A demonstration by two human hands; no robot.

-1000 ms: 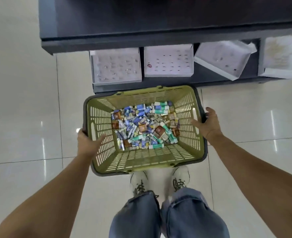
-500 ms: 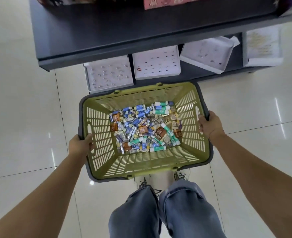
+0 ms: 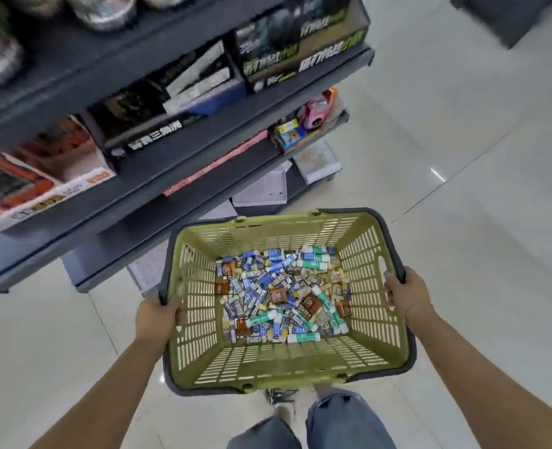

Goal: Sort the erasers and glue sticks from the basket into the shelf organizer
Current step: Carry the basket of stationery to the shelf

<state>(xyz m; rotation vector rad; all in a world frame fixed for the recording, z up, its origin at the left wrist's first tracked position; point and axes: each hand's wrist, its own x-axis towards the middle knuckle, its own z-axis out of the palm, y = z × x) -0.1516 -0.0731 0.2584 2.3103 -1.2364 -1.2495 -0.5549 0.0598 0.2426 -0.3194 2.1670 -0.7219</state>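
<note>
Glossy tile floor beside dark shelves (image 3: 183, 147). Left hand (image 3: 157, 314) and right hand (image 3: 406, 294) curl tight around the basket (image 3: 284, 361) rims; erasers and glue sticks (image 3: 282, 294) heaped inside. Carry level, avoid spilling.

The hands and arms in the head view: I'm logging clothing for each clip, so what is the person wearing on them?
Nothing shows on either: the left hand and right hand are bare, without gloves, rings, watch or bracelet in sight. Both forearms are uncovered to the picture's edge, so no sleeve shows. Lower down, blue jeans and a laced sneaker are visible.
</note>
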